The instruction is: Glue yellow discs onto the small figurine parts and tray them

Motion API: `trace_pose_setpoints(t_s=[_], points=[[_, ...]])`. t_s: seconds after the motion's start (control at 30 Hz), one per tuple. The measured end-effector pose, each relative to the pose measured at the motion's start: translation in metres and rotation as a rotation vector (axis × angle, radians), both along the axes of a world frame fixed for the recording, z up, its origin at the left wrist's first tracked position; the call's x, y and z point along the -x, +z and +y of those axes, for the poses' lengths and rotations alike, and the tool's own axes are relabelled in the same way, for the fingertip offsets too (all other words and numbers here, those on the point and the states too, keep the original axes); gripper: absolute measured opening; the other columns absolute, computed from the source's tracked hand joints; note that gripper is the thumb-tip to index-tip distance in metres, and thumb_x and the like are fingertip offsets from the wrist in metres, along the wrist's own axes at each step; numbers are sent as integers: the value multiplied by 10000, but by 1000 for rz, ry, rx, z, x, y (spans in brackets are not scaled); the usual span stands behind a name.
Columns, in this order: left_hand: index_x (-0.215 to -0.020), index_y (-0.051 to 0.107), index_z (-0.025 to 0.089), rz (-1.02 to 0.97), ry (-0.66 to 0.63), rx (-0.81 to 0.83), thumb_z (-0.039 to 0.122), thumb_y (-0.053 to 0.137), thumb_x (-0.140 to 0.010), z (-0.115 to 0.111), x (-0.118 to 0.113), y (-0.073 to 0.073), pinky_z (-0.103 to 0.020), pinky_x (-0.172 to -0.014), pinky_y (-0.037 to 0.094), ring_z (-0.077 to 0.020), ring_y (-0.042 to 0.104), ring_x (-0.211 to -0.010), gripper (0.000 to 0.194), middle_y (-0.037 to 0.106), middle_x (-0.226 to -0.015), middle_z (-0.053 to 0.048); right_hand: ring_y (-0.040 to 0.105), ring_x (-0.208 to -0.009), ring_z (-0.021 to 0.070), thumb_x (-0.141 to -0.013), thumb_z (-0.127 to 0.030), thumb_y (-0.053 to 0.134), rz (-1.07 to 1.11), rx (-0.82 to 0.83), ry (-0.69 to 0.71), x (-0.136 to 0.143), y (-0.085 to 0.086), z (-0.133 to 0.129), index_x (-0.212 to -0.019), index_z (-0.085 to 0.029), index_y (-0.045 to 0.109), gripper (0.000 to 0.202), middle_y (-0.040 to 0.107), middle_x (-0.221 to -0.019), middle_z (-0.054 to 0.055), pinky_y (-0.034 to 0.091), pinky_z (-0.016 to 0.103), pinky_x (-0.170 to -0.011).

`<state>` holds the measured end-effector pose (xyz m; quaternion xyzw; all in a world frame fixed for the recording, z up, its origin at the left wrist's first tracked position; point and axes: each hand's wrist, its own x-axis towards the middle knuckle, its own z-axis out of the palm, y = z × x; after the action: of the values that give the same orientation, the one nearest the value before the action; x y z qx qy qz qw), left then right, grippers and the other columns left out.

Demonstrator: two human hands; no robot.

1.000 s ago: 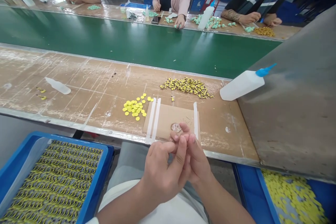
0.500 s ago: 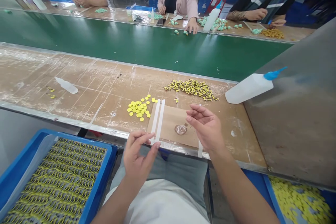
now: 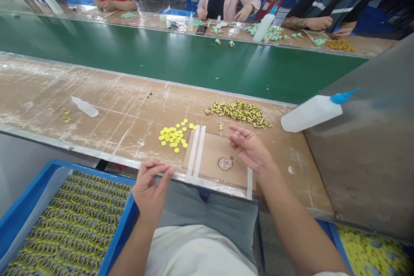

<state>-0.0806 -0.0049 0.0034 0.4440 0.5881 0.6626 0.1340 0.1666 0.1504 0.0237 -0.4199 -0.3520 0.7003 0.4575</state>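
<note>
My left hand (image 3: pixel 150 185) hovers at the bench's near edge, beside the blue tray (image 3: pixel 123 228), fingers loosely curled with nothing visible in them. Over the taped cardboard pad (image 3: pixel 210 155) hangs my right hand (image 3: pixel 250 148), fingers apart and empty, just right of a small glue puddle (image 3: pixel 225 164). A cluster of yellow discs (image 3: pixel 173 134) lies left of the pad. Behind the pad is a pile of small yellow-and-black parts (image 3: pixel 241 111).
A white glue bottle with a blue nozzle (image 3: pixel 315 110) lies at the right against a grey metal panel (image 3: pixel 371 138). A small bottle (image 3: pixel 85 106) lies at the left. Blue trays hold yellow-black parts (image 3: pixel 64 228) and yellow pieces (image 3: pixel 375 254). Beyond the green conveyor belt (image 3: pixel 177 58), three people work.
My hands, joined together in front of me a second ago, have separated. The left one dropped toward the blue tray; the right one moved out over the cardboard pad.
</note>
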Motion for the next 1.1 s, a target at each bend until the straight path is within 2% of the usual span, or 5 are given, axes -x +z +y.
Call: trace_pose_setpoints(t_s=[0.17,0.47,0.67,0.83,1.1], points=[[-905,758,212,38,48,4,173,790,-795,2,-1,4,-224,-678,497,-129,611,-833,122,632,-918,-28,636,-634,50,-554,-379,1006,375,131,91,0,17,-28,-1044,-208,734,585,648,-673,-61,430,98,-504],[-1004,750,212,128,-15,-48,133,763,-810,0,-8,8,-251,-670,503,-134,612,-799,209,638,-947,-38,676,-702,17,-536,-270,1019,844,190,116,9,36,-57,-1147,-213,651,716,670,-672,-155,474,75,-567],[-1089,730,225,153,-191,-79,58,723,-814,-2,-19,13,-289,-709,513,-148,625,-791,322,639,-972,-46,626,-609,19,-552,-396,1005,736,91,108,12,37,-67,-1100,-252,695,646,645,-650,-133,416,72,-478],[-1097,728,224,161,-162,-74,75,723,-817,-4,-19,13,-279,-697,514,-142,616,-767,316,648,-973,-45,523,-515,53,-468,-533,993,563,54,60,11,38,-71,-1026,-294,737,659,574,-594,-101,305,106,-383],[-1069,730,212,162,-126,-48,124,733,-827,-4,-21,13,-259,-669,502,-150,623,-792,258,653,-956,-45,451,-471,10,-491,-435,1007,687,38,108,7,32,-74,-1019,-298,737,609,510,-567,-116,219,36,-337]])
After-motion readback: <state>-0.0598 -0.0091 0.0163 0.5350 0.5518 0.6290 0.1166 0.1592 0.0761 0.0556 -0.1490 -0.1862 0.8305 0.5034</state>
